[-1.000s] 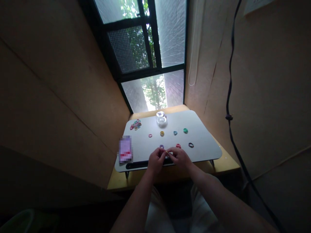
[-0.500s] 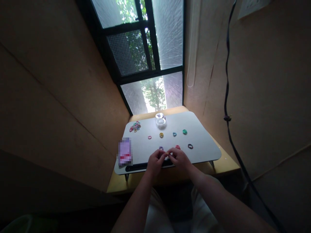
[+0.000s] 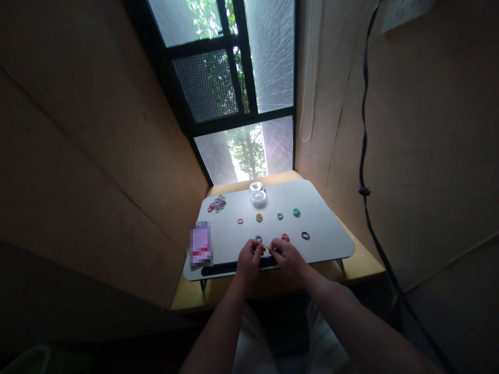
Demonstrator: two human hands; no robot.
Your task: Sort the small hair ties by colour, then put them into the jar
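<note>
Low over the front of the white folding table, my left hand pinches one end of a small yellow hair tie. My right hand pinches its other end, so the band is stretched across the gap between my fingers. Just beyond my fingers lie a purple hair tie and a few red hair ties, both partly covered by the hands. Farther back sit a pink hair tie, yellow ones, a blue one and green ones. A dark hair tie rests at the right.
A mixed pile of coloured hair ties occupies the back left corner. Near the window stands a clear round container. A purple packet, blurred out, lies at the left edge. A black slot runs along the front.
My hands have drawn slightly apart, and the yellow hair tie now shows stretched between them. The things on the table have stayed in place.
</note>
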